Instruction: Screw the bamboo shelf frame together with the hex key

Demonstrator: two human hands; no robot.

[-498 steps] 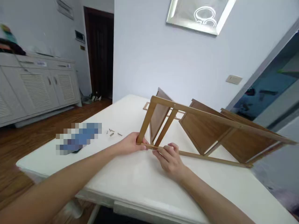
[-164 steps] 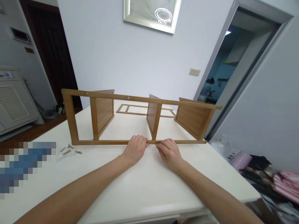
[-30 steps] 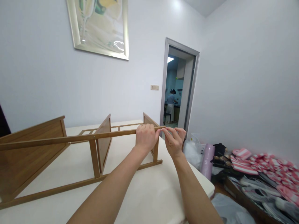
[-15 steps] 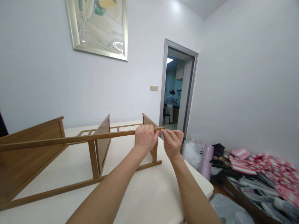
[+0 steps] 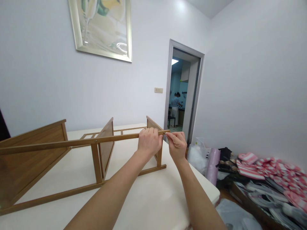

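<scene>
A brown wooden shelf frame [image 5: 124, 138] lies on its side on the white table [image 5: 155, 199], its panels standing upright. Near the right end of its upper rail, my left hand [image 5: 150, 140] is closed around the wood. Just beyond that hand, my right hand [image 5: 177, 144] pinches a small, thin metal piece [image 5: 165, 133] against the rail's end. Fingers cover most of this piece, so I cannot tell whether it is a screw or a hex key. A bolt head [image 5: 96, 141] shows farther left on the same rail.
The table's rounded corner [image 5: 217, 193] is at the right. On the floor beyond lie a purple roll [image 5: 212, 164], pink-and-white striped cloth [image 5: 271, 169], a box of shoes [image 5: 263, 199] and plastic bags [image 5: 236, 214]. A person [image 5: 175, 107] stands past the doorway.
The fingers of my right hand have turned slightly about the small metal piece. My left hand keeps its grip, and the shelf frame stays in place.
</scene>
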